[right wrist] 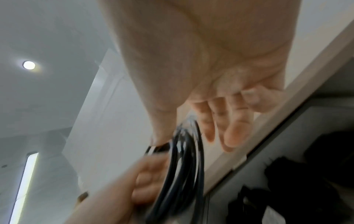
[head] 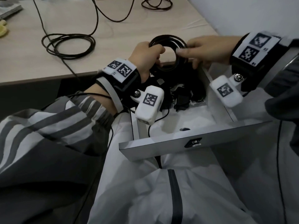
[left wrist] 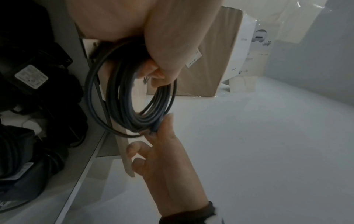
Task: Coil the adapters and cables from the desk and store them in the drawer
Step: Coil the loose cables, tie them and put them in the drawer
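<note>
A black cable wound into a coil hangs upright over the desk's front edge, above the back of the open drawer. My left hand grips the coil's left side, fingers curled through the ring. My right hand pinches its right side between thumb and forefinger. In the left wrist view the coil shows several grey-blue loops, with my right hand's thumb against its lower edge. The right wrist view is blurred but shows the coil between both hands. Black adapters lie in the drawer.
On the beige desk a loose dark cable lies in rough loops at the left, and another cable bundle sits at the far edge. The drawer's white floor shows in front of the adapters. A cardboard box stands further off.
</note>
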Tool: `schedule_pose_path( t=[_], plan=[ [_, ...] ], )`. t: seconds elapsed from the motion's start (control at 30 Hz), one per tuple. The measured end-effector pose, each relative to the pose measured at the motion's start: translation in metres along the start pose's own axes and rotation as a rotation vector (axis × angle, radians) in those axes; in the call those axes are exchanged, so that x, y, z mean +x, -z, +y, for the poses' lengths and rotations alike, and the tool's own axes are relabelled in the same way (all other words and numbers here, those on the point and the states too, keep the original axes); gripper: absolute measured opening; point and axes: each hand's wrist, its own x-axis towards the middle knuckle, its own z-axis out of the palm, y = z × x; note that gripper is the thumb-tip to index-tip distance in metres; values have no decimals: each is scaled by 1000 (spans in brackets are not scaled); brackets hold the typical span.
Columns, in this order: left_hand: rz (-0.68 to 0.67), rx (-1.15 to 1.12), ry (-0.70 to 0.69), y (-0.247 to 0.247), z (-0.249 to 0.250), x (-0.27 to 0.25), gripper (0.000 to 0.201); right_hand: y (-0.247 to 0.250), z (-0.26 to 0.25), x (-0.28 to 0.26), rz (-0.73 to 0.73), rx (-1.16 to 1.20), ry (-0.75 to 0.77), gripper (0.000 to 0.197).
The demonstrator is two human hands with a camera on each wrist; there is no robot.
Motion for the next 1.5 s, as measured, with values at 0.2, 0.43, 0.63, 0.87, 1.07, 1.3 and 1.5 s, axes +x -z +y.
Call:
schedule_pose_path(
  t=[0.2,0.43,0.63,0.87,1.07,1.3,1.5],
  plan=[
    [45,10,7,10,-2,11,22,28,29,39,315,-205,-101,46],
    [87,-99,29,12,10,26,24,30,46,68,320,-109,-243,62],
    [99,-114,118,-4,21,49,25,47,48,80,356,11,-284,60],
    [101,-146,171,-13,27,83,26,74,23,119,95,-341,-281,49],
    [87,-194,213,-8,28,94,22,69,21,121,51,-485,-251,57],
    [72,-187,243,2,27,86,27,56,17,103,192,-477,-135,38],
    [84,-194,233,10,24,73,23,54,15,92,154,-451,-97,10]
  ],
)
